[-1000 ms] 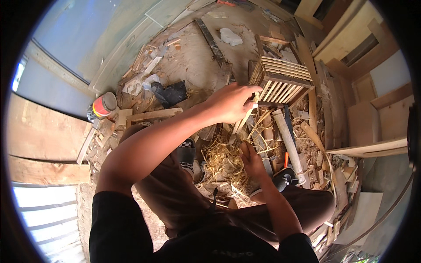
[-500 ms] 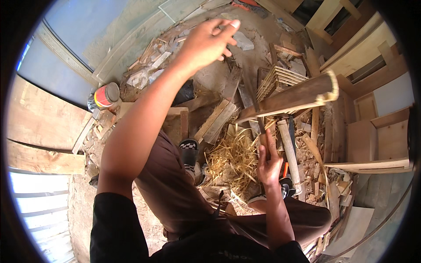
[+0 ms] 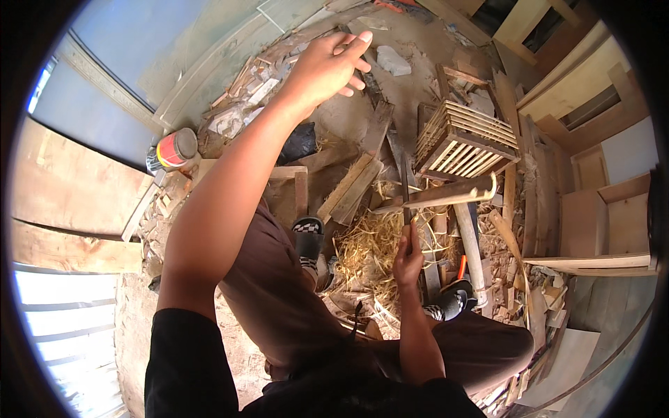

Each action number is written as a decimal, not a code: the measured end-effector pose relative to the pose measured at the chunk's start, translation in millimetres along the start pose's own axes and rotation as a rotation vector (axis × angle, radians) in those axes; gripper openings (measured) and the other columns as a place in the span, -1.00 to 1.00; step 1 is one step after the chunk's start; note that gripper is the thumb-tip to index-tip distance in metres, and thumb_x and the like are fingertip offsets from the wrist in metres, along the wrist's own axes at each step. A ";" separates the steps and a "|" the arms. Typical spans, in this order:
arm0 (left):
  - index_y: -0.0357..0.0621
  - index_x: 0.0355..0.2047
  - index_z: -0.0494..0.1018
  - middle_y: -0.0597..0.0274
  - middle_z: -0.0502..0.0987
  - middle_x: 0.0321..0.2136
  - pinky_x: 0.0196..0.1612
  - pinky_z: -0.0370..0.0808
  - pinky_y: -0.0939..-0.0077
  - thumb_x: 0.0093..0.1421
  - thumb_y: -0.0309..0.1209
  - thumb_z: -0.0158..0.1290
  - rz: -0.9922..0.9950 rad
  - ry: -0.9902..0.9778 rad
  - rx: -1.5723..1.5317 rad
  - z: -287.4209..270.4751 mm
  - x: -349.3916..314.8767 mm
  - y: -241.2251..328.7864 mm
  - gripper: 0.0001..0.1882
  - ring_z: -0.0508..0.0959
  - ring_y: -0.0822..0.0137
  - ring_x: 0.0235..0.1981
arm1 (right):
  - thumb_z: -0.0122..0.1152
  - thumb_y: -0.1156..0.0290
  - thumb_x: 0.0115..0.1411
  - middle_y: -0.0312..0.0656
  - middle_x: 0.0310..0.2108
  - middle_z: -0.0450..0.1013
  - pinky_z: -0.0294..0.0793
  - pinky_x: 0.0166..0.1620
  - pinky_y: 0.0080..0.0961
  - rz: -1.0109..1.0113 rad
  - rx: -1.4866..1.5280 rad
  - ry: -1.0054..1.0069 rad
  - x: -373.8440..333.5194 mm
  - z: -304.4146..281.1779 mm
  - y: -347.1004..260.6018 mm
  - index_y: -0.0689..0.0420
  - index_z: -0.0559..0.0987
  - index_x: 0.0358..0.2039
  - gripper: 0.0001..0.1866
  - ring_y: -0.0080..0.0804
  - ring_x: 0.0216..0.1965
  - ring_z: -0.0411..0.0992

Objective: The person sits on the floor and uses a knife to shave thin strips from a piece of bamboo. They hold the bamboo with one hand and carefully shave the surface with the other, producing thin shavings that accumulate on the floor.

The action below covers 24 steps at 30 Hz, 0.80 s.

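My left hand [image 3: 331,66] is raised at the top of the view, fingers apart, holding nothing. My right hand [image 3: 408,263] grips the handle of a long, narrow dark-bladed knife [image 3: 405,177], which points away from me. Across the blade lies a split bamboo piece [image 3: 453,192], its pale ragged end to the right; whether the blade is lodged in it I cannot tell. Beneath and left of the knife is a heap of pale curled bamboo shavings [image 3: 366,254] between my sandalled feet.
A slatted wooden crate [image 3: 468,143] stands beyond the bamboo. Close to my right foot lies a pale wooden pole [image 3: 470,245]. Plank offcuts [image 3: 352,188] sit mid-floor; a red and yellow can [image 3: 177,148] stands left. Wooden cabinet frames [image 3: 599,216] line the right side.
The bamboo piece has dropped and turned, now showing its narrow edge and uncovering more of the crate. My right hand and knife have shifted slightly left. My left hand stays raised, nearly still.
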<state>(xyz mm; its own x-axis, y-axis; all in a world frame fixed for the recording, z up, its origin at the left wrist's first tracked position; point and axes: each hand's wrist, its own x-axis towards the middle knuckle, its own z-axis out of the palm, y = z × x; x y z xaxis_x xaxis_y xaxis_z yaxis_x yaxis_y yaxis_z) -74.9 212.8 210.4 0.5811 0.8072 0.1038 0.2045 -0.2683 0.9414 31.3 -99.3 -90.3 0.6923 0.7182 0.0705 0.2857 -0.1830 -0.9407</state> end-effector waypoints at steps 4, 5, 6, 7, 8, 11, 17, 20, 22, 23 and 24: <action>-0.21 0.22 0.38 0.02 0.62 -0.12 -0.15 0.61 0.39 0.40 0.16 -0.11 0.016 -0.016 -0.001 3.1 -1.7 1.9 -0.31 0.66 0.29 -0.25 | -0.03 0.38 0.46 0.08 0.10 0.48 0.40 0.00 -0.49 -0.106 0.029 0.110 18.3 -18.3 -57.7 0.32 0.21 0.38 -0.45 -0.42 -0.01 0.39; -0.21 0.22 0.38 0.02 0.62 -0.12 -0.15 0.61 0.39 0.40 0.16 -0.11 0.017 -0.017 0.003 4.4 -0.6 0.7 -0.31 0.66 0.29 -0.25 | -0.04 0.39 0.46 0.00 0.03 0.51 0.38 -0.17 -0.57 -0.028 0.071 0.098 19.8 -26.4 -79.3 0.31 0.21 0.38 -0.46 -0.53 -0.20 0.36; -0.21 0.22 0.37 0.03 0.61 -0.12 -0.15 0.61 0.39 0.40 0.16 -0.11 0.015 -0.015 0.005 5.1 0.0 -0.4 -0.30 0.66 0.28 -0.24 | -0.05 0.39 0.46 -0.08 -0.04 0.54 0.37 -0.34 -0.65 0.049 0.115 0.086 21.3 -33.5 -101.0 0.29 0.22 0.39 -0.46 -0.65 -0.39 0.33; -0.21 0.22 0.37 0.02 0.61 -0.12 -0.15 0.61 0.38 0.40 0.16 -0.11 0.020 -0.012 0.014 5.5 1.3 -0.1 -0.30 0.66 0.28 -0.25 | -0.05 0.40 0.46 -0.11 -0.07 0.54 0.33 -0.37 -0.66 -0.006 0.110 0.122 24.3 -36.4 -116.0 0.29 0.22 0.39 -0.46 -0.66 -0.43 0.29; -0.21 0.22 0.37 0.02 0.61 -0.12 -0.15 0.61 0.38 0.40 0.16 -0.11 0.021 -0.010 0.020 4.8 2.4 -1.1 -0.30 0.66 0.28 -0.25 | -0.05 0.40 0.45 -0.14 -0.10 0.54 0.29 -0.41 -0.67 -0.061 0.098 0.157 27.3 -39.0 -130.2 0.28 0.22 0.39 -0.46 -0.68 -0.47 0.24; -0.21 0.23 0.36 0.03 0.61 -0.12 -0.15 0.61 0.38 0.40 0.15 -0.11 0.018 0.005 0.038 1.4 3.9 -6.4 -0.30 0.66 0.28 -0.25 | -0.05 0.44 0.45 0.04 0.08 0.51 0.49 -0.17 -0.56 -0.101 -0.012 0.163 22.7 -39.1 -147.2 0.28 0.22 0.39 -0.46 -0.46 -0.22 0.49; -0.21 0.24 0.35 0.03 0.61 -0.12 -0.13 0.61 0.39 0.39 0.17 -0.10 0.012 0.008 0.030 19.5 9.0 -3.5 -0.28 0.65 0.30 -0.24 | -0.01 0.39 0.44 0.24 0.17 0.41 0.45 0.14 -0.40 0.063 -0.145 -0.051 7.2 3.6 3.7 0.22 0.30 0.34 -0.50 -0.19 0.20 0.43; -0.09 0.25 0.37 0.01 0.60 -0.08 -0.10 0.60 0.35 0.32 0.18 0.01 0.175 -0.103 0.144 28.0 6.5 -4.2 -0.30 0.63 0.28 -0.16 | 0.02 0.35 0.43 0.28 0.00 0.52 0.52 -0.03 -0.38 0.056 -0.134 -0.032 1.9 10.0 4.2 0.16 0.33 0.34 -0.51 -0.21 0.03 0.57; 0.02 0.25 0.38 0.01 0.59 -0.05 -0.04 0.58 0.28 0.26 0.18 0.09 0.331 -0.249 0.278 47.0 -2.2 -8.5 -0.30 0.60 0.23 -0.07 | 0.03 0.35 0.43 0.20 -0.22 0.57 0.53 -0.18 -0.33 0.138 -0.163 -0.058 6.6 8.9 -4.6 0.14 0.34 0.33 -0.51 -0.26 -0.18 0.61; 0.06 0.25 0.38 0.01 0.57 -0.02 0.00 0.57 0.24 0.22 0.19 0.14 0.398 -0.335 0.337 59.4 -14.1 -8.1 -0.29 0.58 0.20 -0.02 | 0.03 0.34 0.43 0.16 -0.33 0.59 0.53 -0.25 -0.31 0.174 -0.178 -0.065 11.3 7.8 -7.2 0.13 0.35 0.33 -0.51 -0.28 -0.28 0.63; 0.06 0.25 0.37 0.00 0.54 0.04 0.06 0.54 0.17 0.16 0.21 0.19 0.399 -0.403 0.403 71.7 -24.3 -3.6 -0.23 0.56 0.15 0.05 | 0.05 0.36 0.41 0.06 -0.57 0.50 0.47 -0.40 -0.22 0.101 -0.208 -0.035 14.1 5.8 -8.4 0.11 0.35 0.33 -0.50 -0.27 -0.51 0.56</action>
<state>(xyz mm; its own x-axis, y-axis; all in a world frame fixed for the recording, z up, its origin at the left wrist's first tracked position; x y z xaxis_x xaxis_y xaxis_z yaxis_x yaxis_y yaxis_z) -33.3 156.4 181.5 0.9039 0.3691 0.2160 0.1461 -0.7411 0.6553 34.8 -83.8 -83.3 0.7020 0.7112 -0.0359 0.3490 -0.3875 -0.8532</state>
